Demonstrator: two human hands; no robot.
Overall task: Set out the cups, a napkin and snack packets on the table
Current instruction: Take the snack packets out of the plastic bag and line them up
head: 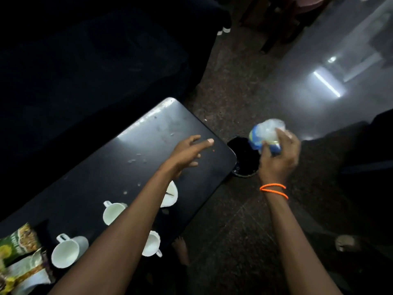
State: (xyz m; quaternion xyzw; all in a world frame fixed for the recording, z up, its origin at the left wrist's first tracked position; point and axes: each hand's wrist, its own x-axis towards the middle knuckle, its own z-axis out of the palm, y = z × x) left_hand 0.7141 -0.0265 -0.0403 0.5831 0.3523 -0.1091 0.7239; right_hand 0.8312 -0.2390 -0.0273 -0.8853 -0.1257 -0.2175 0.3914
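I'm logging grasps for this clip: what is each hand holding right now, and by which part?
The right hand grips a crumpled blue-and-clear plastic packet around its lower half, over a black bin. The left hand holds nothing, open above the table.

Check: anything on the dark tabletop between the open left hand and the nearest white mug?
Head view: only the left forearm crosses it. The tabletop between the left hand and the white mug holds just a few small pale crumbs.

Dim and murky, with hazy glare on the floor (pixel 327 84) upper right and wide-angle bending at the edges.
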